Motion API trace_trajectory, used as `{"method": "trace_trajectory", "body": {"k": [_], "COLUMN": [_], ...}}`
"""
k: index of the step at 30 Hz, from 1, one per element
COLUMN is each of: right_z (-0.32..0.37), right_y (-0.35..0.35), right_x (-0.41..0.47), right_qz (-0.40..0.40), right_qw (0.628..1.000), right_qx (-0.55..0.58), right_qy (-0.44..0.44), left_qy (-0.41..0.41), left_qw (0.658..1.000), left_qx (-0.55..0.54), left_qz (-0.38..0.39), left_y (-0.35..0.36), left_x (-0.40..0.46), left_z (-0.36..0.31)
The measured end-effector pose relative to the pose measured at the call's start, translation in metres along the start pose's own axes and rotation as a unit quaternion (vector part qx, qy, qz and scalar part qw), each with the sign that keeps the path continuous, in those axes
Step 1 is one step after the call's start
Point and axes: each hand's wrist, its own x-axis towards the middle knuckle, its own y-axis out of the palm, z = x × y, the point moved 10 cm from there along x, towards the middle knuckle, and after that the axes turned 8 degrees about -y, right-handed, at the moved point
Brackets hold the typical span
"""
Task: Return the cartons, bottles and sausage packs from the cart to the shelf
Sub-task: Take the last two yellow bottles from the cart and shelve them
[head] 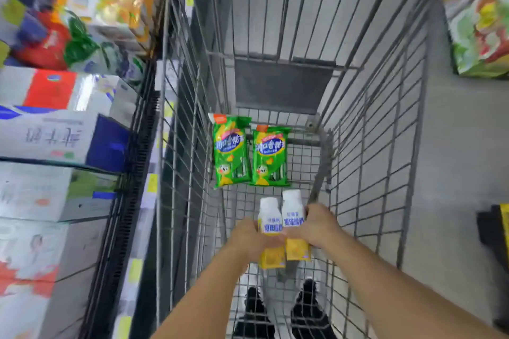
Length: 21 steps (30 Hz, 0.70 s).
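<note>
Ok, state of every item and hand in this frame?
Left hand: gripping left bottle.
Right hand: gripping right bottle.
Both bottles: capped, held over the cart.
Two sausage packs: sealed, flat on cart floor.
Shelf: stocked with cartons.

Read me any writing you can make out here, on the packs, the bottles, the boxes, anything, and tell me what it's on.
Left sausage pack: large Chinese brand lettering on a blue band, too blurred to quote.
Right sausage pack: same lettering, also blurred.
Two bottles, one in each hand: blue Chinese label characters, blurred.
Carton on the shelf: grey characters, seen upside down, not legible.
Yellow shelf tags: too small.
</note>
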Motion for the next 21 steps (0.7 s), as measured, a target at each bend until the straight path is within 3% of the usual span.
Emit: {"method": "trace_trajectory", "body": {"k": [4, 10, 15, 21], "right_z": [0.068, 0.195, 0.278, 0.339], "right_y": [-0.048, -0.117, -0.133, -0.081], "right_x": [-0.060, -0.172, -0.263, -0.381], "right_qz": [0.028, 0.002, -0.014, 0.039], "right_qw": [0.997, 0.973, 0.926, 0.833], "right_qx": [-0.013, -0.089, -0.162, -0.228], "right_qy": [-0.068, -0.211, -0.342, -0.503], "left_qy": [0.044, 0.157, 0.210, 0.208], "left_qw": [0.998, 0.976, 0.938, 0.873], "left_qx": [-0.033, -0.101, -0.172, -0.262], "left_qz": [-0.039, -0.112, -0.214, -0.354], "left_y": [-0.033, -0.108, -0.165, -0.197], "left_x": [-0.082, -0.228, -0.339, -0.459], "left_z": [-0.024, -0.050, -0.026, 0.071]}}
